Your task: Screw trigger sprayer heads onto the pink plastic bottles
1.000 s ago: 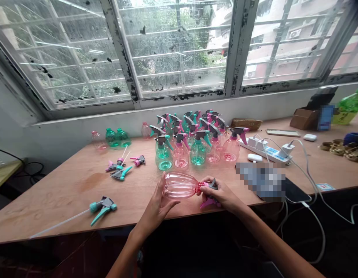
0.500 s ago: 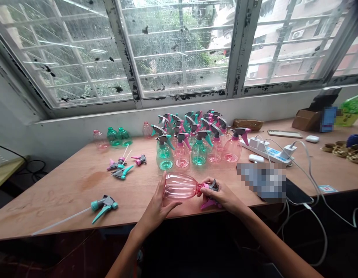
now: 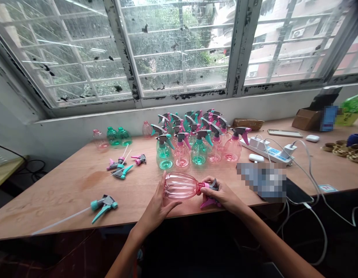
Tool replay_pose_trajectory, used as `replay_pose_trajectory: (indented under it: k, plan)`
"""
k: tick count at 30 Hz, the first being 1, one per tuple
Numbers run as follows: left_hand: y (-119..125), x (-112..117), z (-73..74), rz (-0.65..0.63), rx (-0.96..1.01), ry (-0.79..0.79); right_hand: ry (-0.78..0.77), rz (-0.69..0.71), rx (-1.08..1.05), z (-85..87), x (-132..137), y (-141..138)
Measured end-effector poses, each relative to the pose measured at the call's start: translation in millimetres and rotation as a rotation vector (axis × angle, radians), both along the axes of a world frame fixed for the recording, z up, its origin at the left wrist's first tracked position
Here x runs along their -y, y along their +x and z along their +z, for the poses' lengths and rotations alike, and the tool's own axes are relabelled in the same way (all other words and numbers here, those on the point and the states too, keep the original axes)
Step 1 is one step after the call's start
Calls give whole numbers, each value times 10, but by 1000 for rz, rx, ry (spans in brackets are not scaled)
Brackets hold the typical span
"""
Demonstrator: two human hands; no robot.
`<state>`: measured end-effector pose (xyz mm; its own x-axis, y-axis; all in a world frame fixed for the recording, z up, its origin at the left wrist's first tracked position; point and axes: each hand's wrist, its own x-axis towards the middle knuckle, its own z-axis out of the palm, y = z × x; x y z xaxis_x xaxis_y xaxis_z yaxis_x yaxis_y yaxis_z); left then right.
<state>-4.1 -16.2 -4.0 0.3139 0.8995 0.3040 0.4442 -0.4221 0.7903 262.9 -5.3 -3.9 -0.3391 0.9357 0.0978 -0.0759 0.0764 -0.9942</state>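
Observation:
A clear pink spray bottle point(image 3: 180, 186) lies on its side in the air over the table's front edge, its base to the left. My left hand point(image 3: 161, 202) cups the base end, thumb along the underside. At the neck, my right hand point(image 3: 219, 193) is closed around the pink collar of the grey and pink trigger sprayer point(image 3: 210, 202), which sits at the bottle's mouth. Fingers hide part of that sprayer. Behind my hands stand several pink and green spray bottles point(image 3: 199, 152) in rows, fitted with trigger sprayers.
A teal and grey trigger sprayer point(image 3: 105, 206) with a long tube lies front left; several more sprayers point(image 3: 121, 168) lie behind it. Bottles without tops point(image 3: 112, 137) stand by the wall. To the right are a power strip point(image 3: 271, 150), cables, and a phone point(image 3: 297, 191).
Almost nothing differs. Both hands keep the same hold on the pink bottle and its sprayer, with at most a tiny shift.

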Motion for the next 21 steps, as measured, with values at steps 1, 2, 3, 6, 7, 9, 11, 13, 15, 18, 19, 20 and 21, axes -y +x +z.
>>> replay_pose_trajectory:
  k: [1,2,3,6,7,9,11,13,15,18,19,20,21]
  plan:
    - [1,2,-6,-2,-2,1,-1,0,1,6,4,0]
    - [1,6,-9,-12,3,-5,1,3,-1,10,6,0]
    - [-2,11,-10,-28,13,-16,4,7,-5,12,7,0]
    - [-17,28,10,-66,34,-48,9,15,-17,0,4,2]
    - [-22,32,22,-70,37,-61,14,16,-21,-7,2,3]
    - [-28,35,46,-64,33,-81,16,14,-24,-22,-4,7]
    - [-25,30,62,-55,27,-78,6,7,-17,-34,-9,11]
    - [-15,21,64,-48,21,-43,-9,-2,-6,-38,-11,15]
    - [-3,15,56,-49,24,-14,-12,-4,5,-34,-12,17]
    - [11,20,46,-73,45,-37,3,8,-2,-24,-10,14]
    - [14,25,48,-78,49,-46,5,12,-7,-22,-9,11]
    - [15,31,52,-77,51,-51,5,13,-10,-21,-8,9]
    - [15,37,58,-73,54,-53,4,12,-9,-21,-7,7]
